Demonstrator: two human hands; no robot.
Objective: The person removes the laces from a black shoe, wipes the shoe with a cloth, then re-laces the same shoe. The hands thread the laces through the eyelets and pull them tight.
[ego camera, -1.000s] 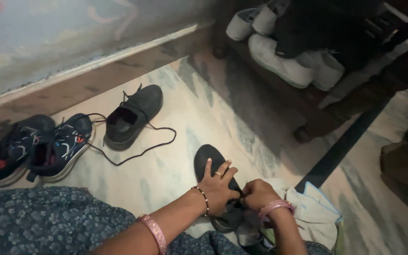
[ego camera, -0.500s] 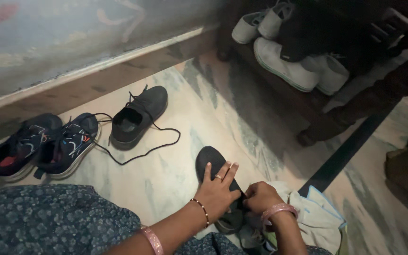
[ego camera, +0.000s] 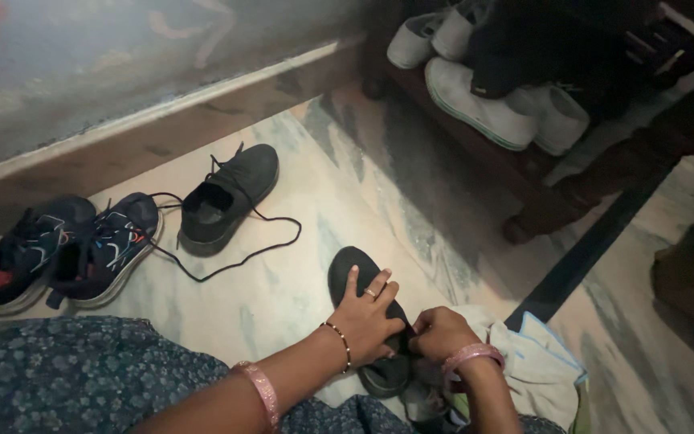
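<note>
hands point(ego camera: 399, 325) on black shoe point(ego camera: 363, 305), marble floor point(ego camera: 299, 281).

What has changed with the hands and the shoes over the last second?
Hardly anything. The left hand lies flat on the black shoe as before, its fingers barely shifted, and the right hand stays bunched at the shoe's opening beside the cloth. The other black shoe, its loose lace, the blue sneakers and the white shoes have not moved; only the camera wobbled.
</note>
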